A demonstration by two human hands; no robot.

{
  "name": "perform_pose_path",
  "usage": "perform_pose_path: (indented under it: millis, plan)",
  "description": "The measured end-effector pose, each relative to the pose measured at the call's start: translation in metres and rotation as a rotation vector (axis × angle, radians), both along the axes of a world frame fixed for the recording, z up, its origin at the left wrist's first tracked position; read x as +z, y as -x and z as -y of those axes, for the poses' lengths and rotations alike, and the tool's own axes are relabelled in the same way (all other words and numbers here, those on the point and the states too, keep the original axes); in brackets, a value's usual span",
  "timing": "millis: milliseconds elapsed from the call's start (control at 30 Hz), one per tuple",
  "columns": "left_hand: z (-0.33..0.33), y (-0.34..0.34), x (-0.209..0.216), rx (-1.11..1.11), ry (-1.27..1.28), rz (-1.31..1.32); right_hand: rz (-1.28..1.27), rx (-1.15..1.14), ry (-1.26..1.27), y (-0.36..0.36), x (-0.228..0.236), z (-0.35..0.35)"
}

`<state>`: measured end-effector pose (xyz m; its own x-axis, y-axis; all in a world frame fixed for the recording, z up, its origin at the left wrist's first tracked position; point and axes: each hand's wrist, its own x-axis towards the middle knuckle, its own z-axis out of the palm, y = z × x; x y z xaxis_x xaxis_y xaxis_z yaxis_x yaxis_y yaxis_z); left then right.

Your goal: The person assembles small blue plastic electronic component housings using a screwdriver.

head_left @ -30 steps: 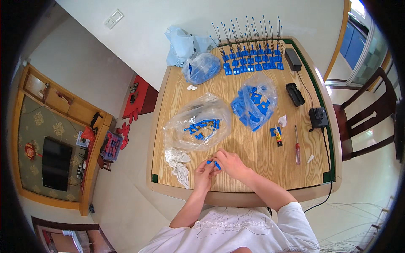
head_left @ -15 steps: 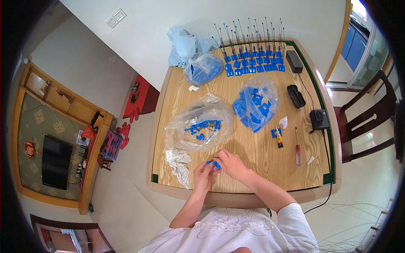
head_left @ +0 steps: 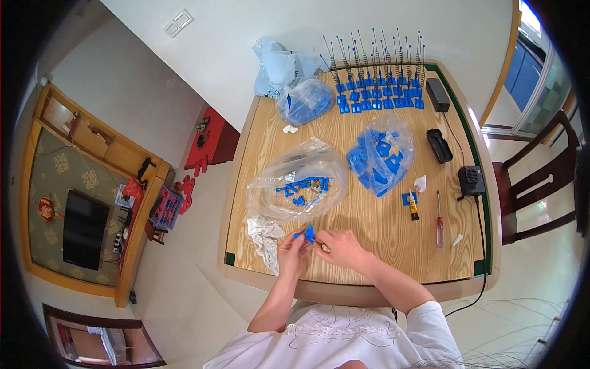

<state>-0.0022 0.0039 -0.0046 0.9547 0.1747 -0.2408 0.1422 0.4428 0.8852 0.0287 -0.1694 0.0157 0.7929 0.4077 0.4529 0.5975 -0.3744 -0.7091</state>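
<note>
Near the front edge of the table, both my hands work together on a small blue plastic piece. My left hand pinches its left side between thumb and fingers. My right hand is closed in a pinch at the piece's right end; a tiny part at those fingertips is too small to name. Just beyond my hands lies an open clear plastic bag with small blue parts and brass-coloured pieces. Beside my left hand is a crumpled white cloth.
A clear bag of blue plastic parts lies mid-table. To the right are a glue tube, a screwdriver, a black case and a corded black box. Rows of blue bases with upright springs stand at the back, beside another bag.
My right hand has drawn slightly to the right and lower, and more of the blue piece shows between my hands. The whole view has shifted a little.
</note>
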Motion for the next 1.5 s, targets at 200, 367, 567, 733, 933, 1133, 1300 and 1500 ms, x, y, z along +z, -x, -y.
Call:
perform_pose_path:
  millis: [200,367,567,733,933,1133,1300,1500]
  plan:
    - [0.000,0.000,-0.002,-0.019,-0.015,0.042,0.007,0.008,0.006,0.000,0.002,0.000]
    - [0.003,0.001,-0.004,0.013,-0.124,0.069,-0.062,-0.002,0.002,-0.001,0.003,-0.001]
    - [0.003,0.005,-0.008,-0.005,-0.602,0.280,-0.192,-0.055,0.088,0.003,0.007,-0.004]
    - [0.007,0.004,-0.003,0.018,-0.604,0.232,-0.310,0.020,-0.010,-0.001,0.004,0.000]
    - [-0.002,0.005,-0.001,-0.012,-0.595,0.185,-0.400,0.175,-0.030,-0.008,-0.002,0.004]
    - [-0.002,0.012,-0.006,-0.045,-0.548,0.172,-0.539,0.153,-0.025,-0.011,0.010,0.008]
    - [-0.006,0.017,-0.007,-0.062,-0.547,0.148,-0.560,0.264,-0.018,-0.016,-0.009,0.009]
    - [0.000,0.017,-0.014,-0.093,-0.861,0.340,-0.347,0.119,0.312,-0.015,-0.006,0.013]
